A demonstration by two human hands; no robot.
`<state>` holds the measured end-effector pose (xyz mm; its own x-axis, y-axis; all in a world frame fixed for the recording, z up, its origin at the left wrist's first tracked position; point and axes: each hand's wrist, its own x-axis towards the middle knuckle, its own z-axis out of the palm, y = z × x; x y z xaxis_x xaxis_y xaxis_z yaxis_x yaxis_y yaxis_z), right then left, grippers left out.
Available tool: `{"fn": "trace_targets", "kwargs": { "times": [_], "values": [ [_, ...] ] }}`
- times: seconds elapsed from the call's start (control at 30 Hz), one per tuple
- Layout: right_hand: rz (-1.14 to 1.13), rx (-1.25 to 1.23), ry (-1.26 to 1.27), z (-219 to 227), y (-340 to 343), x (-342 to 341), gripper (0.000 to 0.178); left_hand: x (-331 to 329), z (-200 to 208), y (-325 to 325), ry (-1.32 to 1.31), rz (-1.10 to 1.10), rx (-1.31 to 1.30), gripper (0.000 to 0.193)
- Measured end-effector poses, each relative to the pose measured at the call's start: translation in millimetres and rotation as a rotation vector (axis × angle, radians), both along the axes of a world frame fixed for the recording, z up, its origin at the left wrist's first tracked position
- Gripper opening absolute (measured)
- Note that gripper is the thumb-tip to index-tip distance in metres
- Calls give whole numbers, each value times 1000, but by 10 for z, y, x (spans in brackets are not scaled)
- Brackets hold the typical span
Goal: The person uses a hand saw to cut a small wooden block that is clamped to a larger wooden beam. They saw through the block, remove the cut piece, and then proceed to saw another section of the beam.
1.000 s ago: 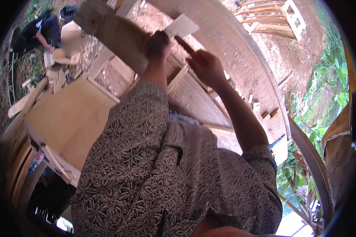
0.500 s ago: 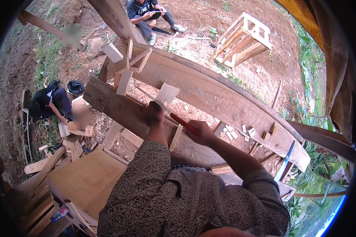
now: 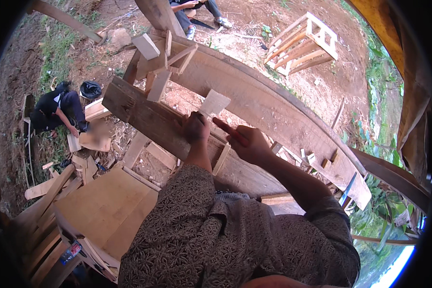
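Observation:
My left hand is closed round the lower end of a pale, flat piece of wood, which sticks up beyond the knuckles over the gap between two thick planks. Close to its right, my right hand grips a red-handled tool. The tool's front end points up and left toward the wood, near my left fingers. Its working end is too small to make out, and I cannot tell whether it touches the wood. Both hands are above the nearer brown plank.
The farther long plank curves across the view. Joined wooden pieces stand at its left end. A blue saw blade lies at right. A plywood sheet is near left, a slatted wooden frame far right. Two people sit beyond.
My right hand has brought the red-handled tool up, closer to the wood and my left hand. The whole view has shifted slightly. My left hand keeps its grip on the wood.

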<state>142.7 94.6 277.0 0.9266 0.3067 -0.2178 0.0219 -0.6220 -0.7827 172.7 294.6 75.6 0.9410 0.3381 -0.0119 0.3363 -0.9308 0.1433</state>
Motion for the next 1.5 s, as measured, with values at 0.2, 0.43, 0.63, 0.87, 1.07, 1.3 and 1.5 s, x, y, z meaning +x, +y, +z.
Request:
{"fn": "trace_targets", "kwargs": {
  "times": [0.2, 0.43, 0.63, 0.87, 1.07, 1.3, 1.5],
  "values": [
    [27, -28, 88, -753, 499, 41, 33, 44, 61, 60, 175, -45, 49, 33],
    [85, 110, 71, -1071, -99, -84, 32, 79, -37, 49, 148, -32, 51, 39],
    [61, -42, 190, -348, -571, -430, 25, 79, -21, -5, 66, 5, -4, 41],
    [159, -91, -5, 393, -431, -217, 23, 63, 245, 23, 63, 5, 3, 38],
    [-51, -33, 31, -613, 332, 185, 21, 99, 135, -70, 56, -4, -82, 38],
    [89, 285, -86, -1373, 125, -128, 14, -30, -579, 255, 66, 76, -175, 24],
    [102, 116, -176, -1240, -45, 13, 26, 41, 38, 100, 17, 30, -215, 27]
  ]
}}
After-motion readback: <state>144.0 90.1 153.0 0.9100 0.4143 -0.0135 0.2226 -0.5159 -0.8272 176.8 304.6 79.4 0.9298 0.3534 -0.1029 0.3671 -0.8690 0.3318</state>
